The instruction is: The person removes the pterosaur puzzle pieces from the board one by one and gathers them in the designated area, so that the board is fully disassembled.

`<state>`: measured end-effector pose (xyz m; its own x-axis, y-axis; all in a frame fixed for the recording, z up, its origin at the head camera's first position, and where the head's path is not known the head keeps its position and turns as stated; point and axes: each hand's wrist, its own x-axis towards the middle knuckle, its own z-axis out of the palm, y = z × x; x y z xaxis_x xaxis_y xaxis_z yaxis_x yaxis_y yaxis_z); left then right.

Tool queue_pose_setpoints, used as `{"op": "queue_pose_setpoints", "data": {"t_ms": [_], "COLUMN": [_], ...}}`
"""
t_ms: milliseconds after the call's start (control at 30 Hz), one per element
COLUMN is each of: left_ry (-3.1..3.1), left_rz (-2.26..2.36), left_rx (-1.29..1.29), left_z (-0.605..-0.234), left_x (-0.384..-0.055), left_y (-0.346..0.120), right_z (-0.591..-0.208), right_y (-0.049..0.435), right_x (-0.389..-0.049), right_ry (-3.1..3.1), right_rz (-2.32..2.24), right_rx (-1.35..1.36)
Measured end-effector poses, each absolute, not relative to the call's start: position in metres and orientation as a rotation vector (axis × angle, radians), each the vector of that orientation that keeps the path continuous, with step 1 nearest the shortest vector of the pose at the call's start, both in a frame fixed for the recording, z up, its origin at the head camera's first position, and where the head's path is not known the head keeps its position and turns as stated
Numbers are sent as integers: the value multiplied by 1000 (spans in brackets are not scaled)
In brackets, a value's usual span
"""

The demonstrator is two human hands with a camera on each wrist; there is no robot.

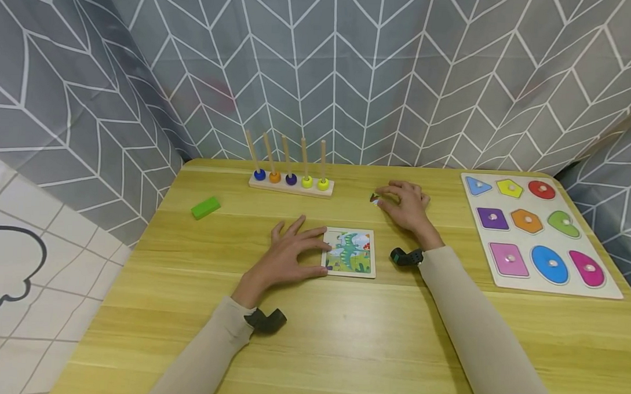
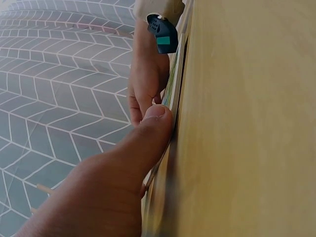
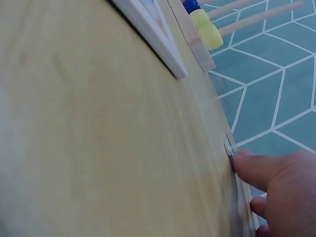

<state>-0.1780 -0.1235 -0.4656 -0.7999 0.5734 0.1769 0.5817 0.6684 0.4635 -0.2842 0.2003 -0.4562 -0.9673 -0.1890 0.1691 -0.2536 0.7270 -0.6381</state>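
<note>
A small square dinosaur jigsaw puzzle [image 1: 348, 253], with a pale frame and a green dinosaur picture, lies flat on the table. My left hand [image 1: 289, 255] rests at its left side, fingers spread and fairly straight, with the thumb at the near left corner and fingertips on the left edge. In the left wrist view the thumb [image 2: 155, 116] lies along the puzzle's rim. Farther back and to the right, my right hand [image 1: 406, 207] pinches a small puzzle piece [image 1: 374, 198] between thumb and fingers. The right wrist view has this thin piece [image 3: 228, 146] low at the tabletop, partly hidden by the thumb.
Behind the puzzle stands a wooden peg rack [image 1: 291, 186] with five upright pegs and coloured beads. A green block [image 1: 205, 207] lies at the left. On the right is a white shape board [image 1: 541, 237] with knobbed pieces. A patterned curtain [image 1: 351, 76] hangs behind the table.
</note>
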Motion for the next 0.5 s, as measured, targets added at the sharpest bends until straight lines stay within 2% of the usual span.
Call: {"op": "queue_pose_setpoints", "data": {"t_ms": [500], "left_ry": [-2862], "left_rz": [-801], "left_rx": [-977], "left_z": [-466], "left_x": [-178], "left_y": [-124], "right_z": [-464], "right_y": [203], "right_x": [-265], "right_ry": [-2695], "right_rz": [1224], "right_rx": [420]}}
